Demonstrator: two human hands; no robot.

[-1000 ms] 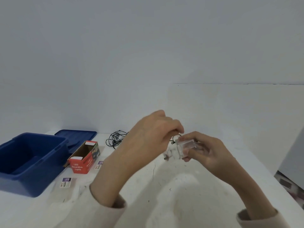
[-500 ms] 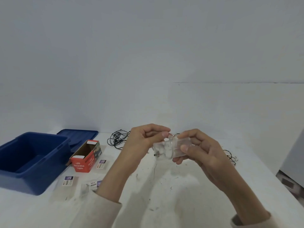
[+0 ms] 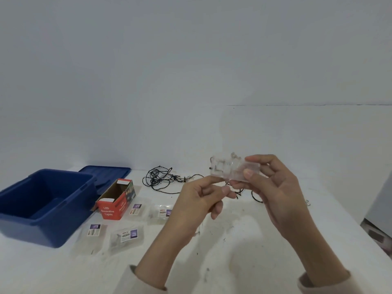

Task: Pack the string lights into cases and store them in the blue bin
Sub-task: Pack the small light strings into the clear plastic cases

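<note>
My right hand [image 3: 273, 187] grips a small clear plastic case [image 3: 231, 169] by its right end and holds it above the white table. A bit of thin light wire shows inside it. My left hand [image 3: 201, 200] sits just below and left of the case, thumb and forefinger pinched together at its lower edge. A thin wire [image 3: 199, 230] hangs under that hand. A tangle of black string lights [image 3: 160, 179] lies on the table behind the hands. The blue bin [image 3: 70, 211] stands open at the far left.
The bin's blue lid [image 3: 106, 174] lies behind it. An open red LED-lights carton [image 3: 110, 211] lies beside the bin. Several labelled clear pouches [image 3: 127, 236] are spread in front of the carton. A grey object [image 3: 379, 200] stands at the right table edge.
My left hand has come down from the top of the case to its lower left edge. My right hand has turned the case more level. More of the table has come into view.
</note>
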